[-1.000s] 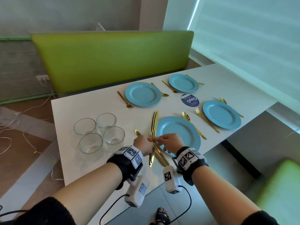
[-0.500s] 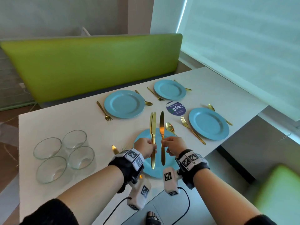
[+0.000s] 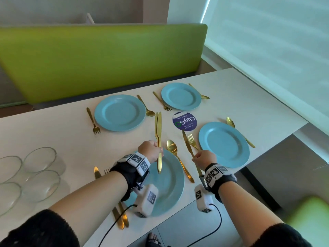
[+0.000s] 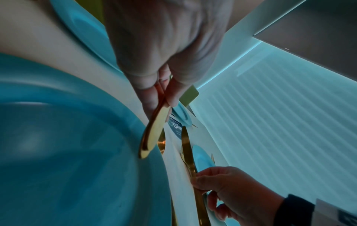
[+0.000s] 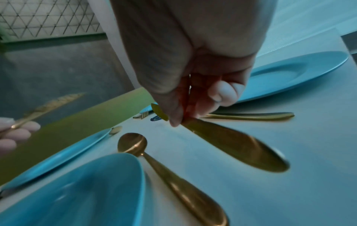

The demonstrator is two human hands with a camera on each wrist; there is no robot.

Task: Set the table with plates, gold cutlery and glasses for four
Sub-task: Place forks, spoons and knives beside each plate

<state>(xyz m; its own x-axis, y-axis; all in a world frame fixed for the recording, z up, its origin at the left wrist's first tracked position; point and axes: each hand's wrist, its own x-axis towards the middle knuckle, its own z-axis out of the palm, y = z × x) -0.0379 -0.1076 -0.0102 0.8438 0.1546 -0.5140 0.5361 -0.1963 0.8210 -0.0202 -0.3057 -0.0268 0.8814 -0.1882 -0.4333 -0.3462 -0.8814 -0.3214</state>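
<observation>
On the left of the tabletop (image 3: 231,82), four glasses (image 3: 40,160) waited, not yet placed. The left hand (image 3: 150,151) had its fingers curled around two gold knives (image 3: 158,132), upright above the near plate (image 3: 169,182). The right hand (image 3: 204,157) pinched one knife (image 3: 187,145) just beside the fork (image 3: 192,141) of the right plate (image 3: 224,144). Half a second before, that knife stood next to the pair. The knife step was probably in hand; next it needed lowering flat there.

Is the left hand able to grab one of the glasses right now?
Probably not yet: the left hand already grips two gold knives, though the glasses stand unblocked to its left.
</observation>
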